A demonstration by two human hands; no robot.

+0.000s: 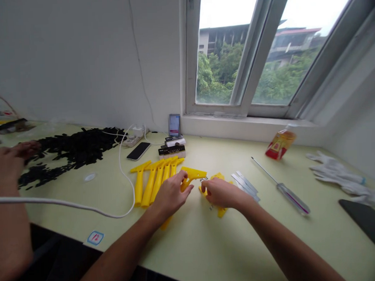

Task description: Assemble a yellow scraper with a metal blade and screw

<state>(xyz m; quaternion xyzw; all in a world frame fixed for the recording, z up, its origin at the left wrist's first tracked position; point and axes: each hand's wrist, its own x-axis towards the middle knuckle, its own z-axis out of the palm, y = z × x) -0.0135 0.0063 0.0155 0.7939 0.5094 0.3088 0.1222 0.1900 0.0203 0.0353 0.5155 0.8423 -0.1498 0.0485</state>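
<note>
Handle [194,173] held in left hand [171,192]; cannot tell grip of right hand [220,193], curled near metal bits [204,179]; could scatter them with one careless brush.

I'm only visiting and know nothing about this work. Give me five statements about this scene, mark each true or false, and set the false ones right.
1. The left hand holds a yellow piece. True.
2. The right hand grips the screwdriver. False: the screwdriver lies on the table, apart from the right hand.
3. White gloves lie to the right of the screwdriver. True.
4. The flat-lying phone is on the windowsill. False: the flat-lying phone is on the table.
5. Silvery strips lie between the right hand and the screwdriver. True.
</note>
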